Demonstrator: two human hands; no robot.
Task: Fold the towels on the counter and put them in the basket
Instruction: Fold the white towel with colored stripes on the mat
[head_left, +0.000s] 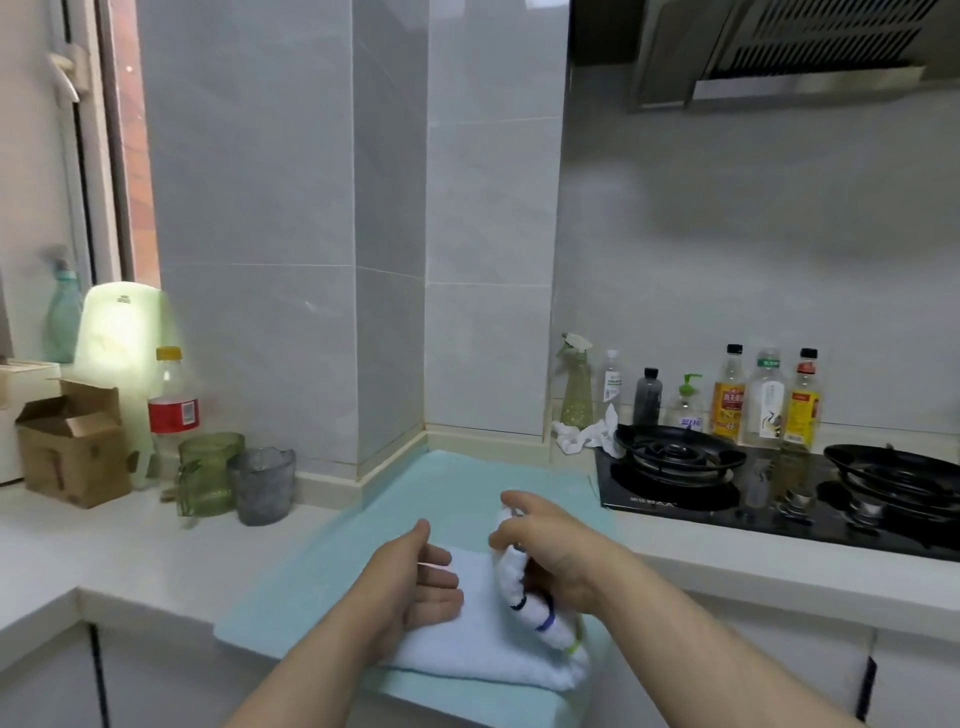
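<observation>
The writing is mostly too blurred to read: a clear bottle (174, 410) at the left wears a red label with a barcode patch, the yellow-labelled bottles (729, 402) by the wall show only red smudges, and the stove (675, 499) carries a white mark on its front edge. The left hand (410, 582) lies with relaxed fingers on the folded white towel (467, 639), holding nothing. The right hand (556, 545) pinches a raised, blue-striped flap of that towel. The towel lies on a pale green mat (332, 561) at the table's (130, 545) front edge.
</observation>
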